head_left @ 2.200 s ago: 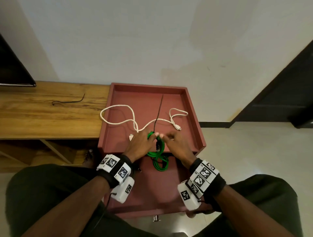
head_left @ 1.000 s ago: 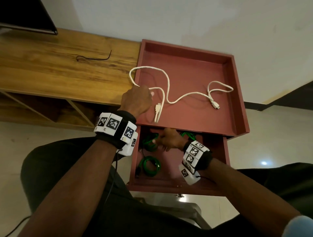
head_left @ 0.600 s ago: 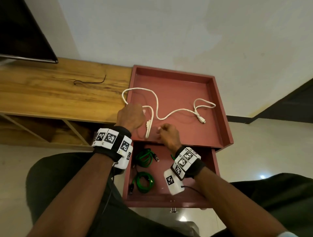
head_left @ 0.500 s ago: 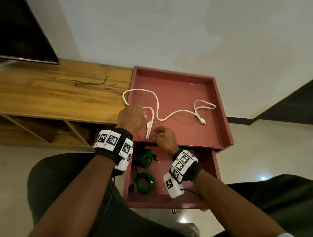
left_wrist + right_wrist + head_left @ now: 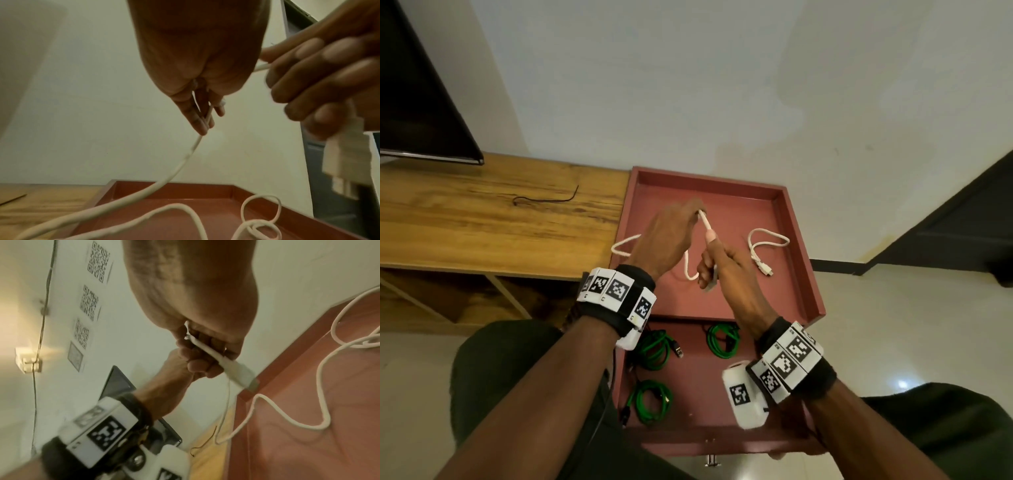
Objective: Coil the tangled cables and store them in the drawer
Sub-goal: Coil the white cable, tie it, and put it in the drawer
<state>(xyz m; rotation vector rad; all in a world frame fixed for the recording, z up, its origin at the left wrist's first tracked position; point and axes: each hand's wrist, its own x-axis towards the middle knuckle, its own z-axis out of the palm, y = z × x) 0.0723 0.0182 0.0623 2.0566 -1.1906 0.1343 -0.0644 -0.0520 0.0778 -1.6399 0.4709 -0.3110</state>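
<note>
A white cable [image 5: 705, 222] lies partly on the red cabinet top [image 5: 756, 202], its far end looped at the right. My left hand [image 5: 697, 212] pinches the cable and lifts it above the top; in the left wrist view the cable [image 5: 180, 164] runs down from the fingertips [image 5: 202, 128]. My right hand [image 5: 709, 260] grips the cable's plug end [image 5: 236, 371], just right of the left hand. Below, the open drawer [image 5: 698, 383] holds three green coiled cables [image 5: 654, 349] [image 5: 722, 339] [image 5: 652, 401].
A wooden bench [image 5: 482, 222] adjoins the cabinet on the left, with a thin dark wire [image 5: 544, 200] on it and a dark screen [image 5: 414, 102] above. The wall is right behind. My knees flank the drawer.
The right hand left the drawer and took the white cable's plug end. Both hands have risen off the cabinet top, and the left hand has moved forward with the cable.
</note>
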